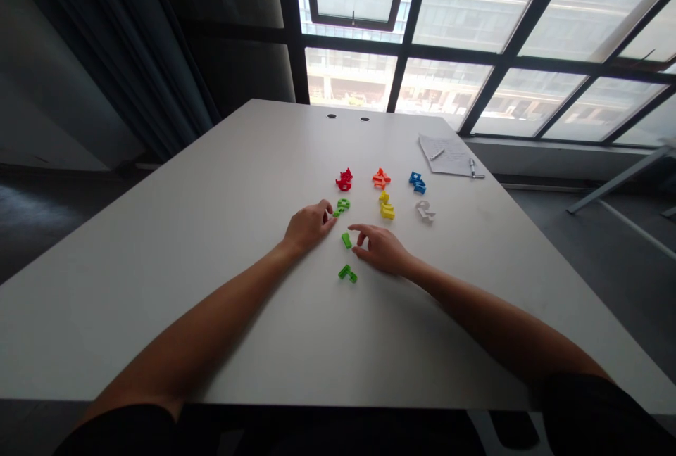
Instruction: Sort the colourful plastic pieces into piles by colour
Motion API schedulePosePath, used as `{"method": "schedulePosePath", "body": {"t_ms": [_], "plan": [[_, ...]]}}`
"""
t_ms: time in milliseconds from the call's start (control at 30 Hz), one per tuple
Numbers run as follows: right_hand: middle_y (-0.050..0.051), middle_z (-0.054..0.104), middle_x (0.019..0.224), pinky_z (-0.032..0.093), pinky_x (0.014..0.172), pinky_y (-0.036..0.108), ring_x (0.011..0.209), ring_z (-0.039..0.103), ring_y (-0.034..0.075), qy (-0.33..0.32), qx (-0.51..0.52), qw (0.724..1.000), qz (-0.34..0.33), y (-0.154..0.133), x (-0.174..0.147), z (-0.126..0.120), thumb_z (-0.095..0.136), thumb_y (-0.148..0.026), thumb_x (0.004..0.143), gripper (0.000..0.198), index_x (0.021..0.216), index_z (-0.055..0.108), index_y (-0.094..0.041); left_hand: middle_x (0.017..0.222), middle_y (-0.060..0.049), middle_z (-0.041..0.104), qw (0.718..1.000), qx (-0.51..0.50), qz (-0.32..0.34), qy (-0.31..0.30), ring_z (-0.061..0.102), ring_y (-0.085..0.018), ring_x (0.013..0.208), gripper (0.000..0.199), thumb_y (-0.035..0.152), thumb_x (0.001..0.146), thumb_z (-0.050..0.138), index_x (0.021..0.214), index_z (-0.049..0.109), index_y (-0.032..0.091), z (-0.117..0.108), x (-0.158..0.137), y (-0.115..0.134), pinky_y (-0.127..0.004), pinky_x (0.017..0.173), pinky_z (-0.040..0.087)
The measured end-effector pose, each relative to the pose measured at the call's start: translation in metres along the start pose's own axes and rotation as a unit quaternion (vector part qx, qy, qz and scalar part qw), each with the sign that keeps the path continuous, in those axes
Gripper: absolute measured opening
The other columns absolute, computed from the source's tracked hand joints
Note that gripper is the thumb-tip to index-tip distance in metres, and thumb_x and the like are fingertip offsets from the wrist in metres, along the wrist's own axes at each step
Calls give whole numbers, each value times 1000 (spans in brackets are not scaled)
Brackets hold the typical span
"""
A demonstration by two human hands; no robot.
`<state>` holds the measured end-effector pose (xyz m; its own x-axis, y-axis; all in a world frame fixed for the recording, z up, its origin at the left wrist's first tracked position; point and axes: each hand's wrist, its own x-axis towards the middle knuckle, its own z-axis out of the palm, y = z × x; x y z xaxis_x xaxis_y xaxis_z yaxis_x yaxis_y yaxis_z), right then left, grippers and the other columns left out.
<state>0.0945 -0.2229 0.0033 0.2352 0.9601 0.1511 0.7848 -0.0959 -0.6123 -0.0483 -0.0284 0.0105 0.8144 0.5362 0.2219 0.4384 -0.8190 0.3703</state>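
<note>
My left hand (310,224) rests on the table with its fingers curled and their tips at a small green plastic piece (338,212). Another green piece (343,203) lies just beyond it. Thumb and forefinger of my right hand (382,248) are spread apart, and nothing is held between them. Just left of those fingertips lies a flat green piece (346,240), with a narrow gap to the thumb. Closer to me is an angular green piece (348,274) that neither hand touches.
Small heaps of red pieces (344,179), orange pieces (381,178), blue pieces (417,182), yellow pieces (386,206) and white pieces (424,211) lie beyond my hands. Paper (451,153) with pens sits at the white table's (253,160) right edge. Windows stand behind.
</note>
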Motion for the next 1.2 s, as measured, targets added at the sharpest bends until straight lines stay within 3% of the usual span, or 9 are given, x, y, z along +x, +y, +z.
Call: {"method": "schedulePosePath", "body": {"t_ms": [133, 267, 500, 667, 967, 1100, 1200], "plan": [[0, 76, 99, 44, 77, 28, 79, 65, 16, -59, -13, 998, 2, -1, 14, -7, 76, -28, 89, 67, 152, 54, -25, 85, -1, 74, 1000, 13, 3, -13, 68, -22, 77, 12, 37, 96, 62, 101, 62, 25, -1, 0, 0, -30, 64, 41], [0, 77, 95, 45, 77, 27, 81, 67, 17, -85, -15, 996, 16, -2, 30, -10, 78, -25, 86, 46, 132, 70, -25, 83, 0, 73, 1000, 4, 6, -27, 67, -22, 74, 13, 35, 94, 62, 103, 60, 26, 0, 1, -3, -30, 62, 38], [3, 78, 96, 47, 82, 29, 91, 69, 20, 29, -58, 996, 54, 14, 57, -5, 79, -34, 89, 32, 118, 73, -22, 83, 0, 73, 1000, -1, -9, -15, 66, -22, 72, 9, 30, 93, 60, 101, 59, 26, 2, 2, -4, -30, 62, 36], [5, 78, 105, 49, 84, 31, 96, 70, 22, 80, -82, 991, 75, 17, 68, 2, 76, -34, 90, 35, 122, 71, -21, 83, -1, 74, 1000, 14, 10, -24, 68, -23, 76, 19, 30, 94, 59, 112, 63, 25, -1, -1, -1, -30, 65, 41], [2, 79, 114, 52, 90, 37, 103, 72, 25, 119, -53, 989, 68, 21, 67, 7, 76, -26, 88, 52, 137, 58, -26, 84, 0, 75, 997, -6, 63, -34, 69, -22, 79, 22, 33, 96, 57, 112, 71, 29, 1, -2, -4, -30, 69, 46], [3, 79, 117, 53, 86, 36, 83, 71, 20, 148, -29, 988, 39, 23, 57, 11, 71, -22, 90, 50, 137, 57, -25, 85, 1, 75, 997, -21, 63, -40, 69, -21, 78, 22, 34, 95, 58, 111, 71, 29, 0, -3, -5, -30, 68, 45], [3, 79, 104, 51, 75, 30, 64, 61, 14, 174, 15, 985, -5, 20, 33, 12, 65, -18, 90, 33, 123, 65, -22, 85, 2, 75, 997, -28, 62, -45, 69, -20, 77, 21, 35, 94, 59, 110, 71, 29, -1, -4, -5, -30, 67, 45]]}}
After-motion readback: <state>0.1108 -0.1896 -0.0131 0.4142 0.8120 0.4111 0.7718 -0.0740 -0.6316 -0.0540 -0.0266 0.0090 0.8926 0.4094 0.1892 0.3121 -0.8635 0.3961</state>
